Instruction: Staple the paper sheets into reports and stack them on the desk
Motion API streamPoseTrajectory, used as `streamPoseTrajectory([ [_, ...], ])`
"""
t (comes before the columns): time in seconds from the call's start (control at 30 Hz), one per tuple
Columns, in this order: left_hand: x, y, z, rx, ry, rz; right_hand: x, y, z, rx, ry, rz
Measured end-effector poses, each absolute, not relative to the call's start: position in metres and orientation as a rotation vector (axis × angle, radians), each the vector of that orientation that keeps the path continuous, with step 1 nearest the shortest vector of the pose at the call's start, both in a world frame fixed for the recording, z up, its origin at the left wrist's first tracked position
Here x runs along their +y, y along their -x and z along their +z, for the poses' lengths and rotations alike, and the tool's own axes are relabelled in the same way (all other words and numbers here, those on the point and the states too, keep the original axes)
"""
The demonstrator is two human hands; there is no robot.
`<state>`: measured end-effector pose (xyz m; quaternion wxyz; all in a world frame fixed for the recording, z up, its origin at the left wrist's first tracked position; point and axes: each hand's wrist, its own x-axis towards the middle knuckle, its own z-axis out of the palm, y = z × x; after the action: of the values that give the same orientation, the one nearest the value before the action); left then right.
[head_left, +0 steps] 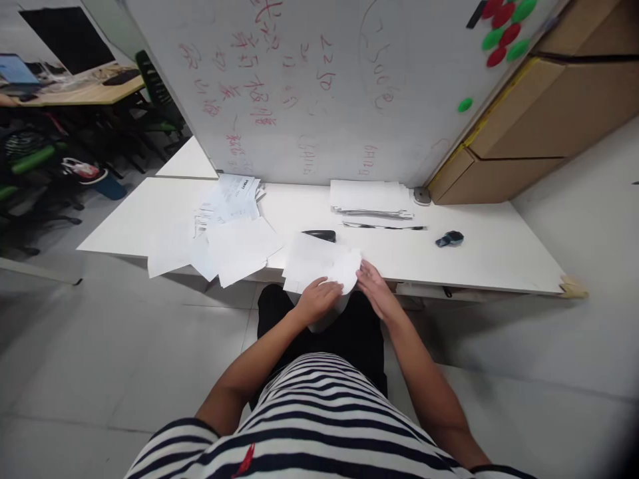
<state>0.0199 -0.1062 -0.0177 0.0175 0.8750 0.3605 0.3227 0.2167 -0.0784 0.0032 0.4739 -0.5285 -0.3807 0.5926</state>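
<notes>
White sheets of paper (314, 259) lie partly on the desk's front edge and stick out over my lap. My left hand (319, 299) is on their near edge, its fingers bent against the paper and pointing right. At the right end, where the paper curves, my right hand (374, 287) grips the side with its fingertips. Just behind the sheets lies a black stapler-like object (319, 235), partly covered by them. Loose papers (242, 246) spread out to the left, some past the desk edge. A neat stack of paper (369, 196) rests farther back.
The white desk (489, 263) runs along a whiteboard (299, 86) with red writing and round magnets. A thin dark strip (384, 227) and a small blue-black device (449, 239) lie toward the right. Cardboard boxes (549, 113) are piled at the right end.
</notes>
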Motion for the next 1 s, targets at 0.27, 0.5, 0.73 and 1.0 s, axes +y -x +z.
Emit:
streamPoseTrajectory([
  [0.27,-0.121,-0.029,-0.044,0.789,-2.724,1.053,-0.136,-0.195,-0.009,-0.395,1.237,1.461],
  [0.5,-0.125,-0.023,-0.022,1.043,-2.636,0.963,-0.133,-0.204,-0.014,-0.743,1.209,1.228],
  [0.73,-0.094,0.01,-0.011,1.624,-1.587,1.27,-0.119,-0.234,0.033,-1.306,1.383,1.034],
  [1.0,-0.072,0.036,0.025,1.162,-1.379,1.163,-0.096,-0.25,0.092,-1.769,0.908,1.036],
])
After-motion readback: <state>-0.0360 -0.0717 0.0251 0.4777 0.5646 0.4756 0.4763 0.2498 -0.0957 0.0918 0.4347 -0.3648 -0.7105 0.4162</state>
